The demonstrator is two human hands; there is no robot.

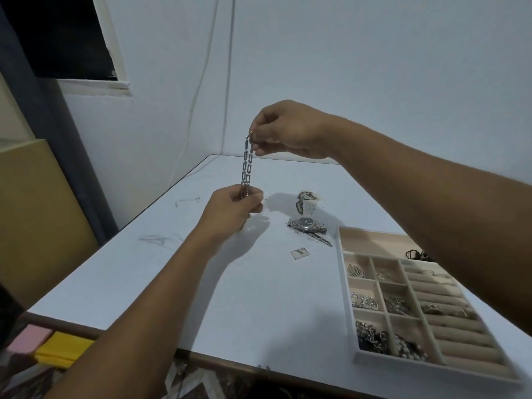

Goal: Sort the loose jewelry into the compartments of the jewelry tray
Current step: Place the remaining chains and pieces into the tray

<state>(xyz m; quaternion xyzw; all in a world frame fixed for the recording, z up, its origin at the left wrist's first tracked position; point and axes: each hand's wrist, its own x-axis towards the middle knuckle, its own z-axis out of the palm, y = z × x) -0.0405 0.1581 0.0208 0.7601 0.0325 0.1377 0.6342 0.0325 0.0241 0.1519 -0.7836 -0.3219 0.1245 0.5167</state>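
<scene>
A silver link chain (246,165) hangs doubled and taut in the air above the white table (201,269). My right hand (288,131) pinches its top end by the clasp. My left hand (233,210) grips its lower end. The beige jewelry tray (345,286) lies at the table's right front; several of its small compartments hold silver pieces and its right side has ring rolls. A silver wristwatch (306,224) and a small heap of loose jewelry (305,198) lie on the table behind the tray.
A small flat packet (300,252) lies between the watch and the tray. The wall stands close behind the table. Yellow and pink items (57,347) sit below the table's front left edge.
</scene>
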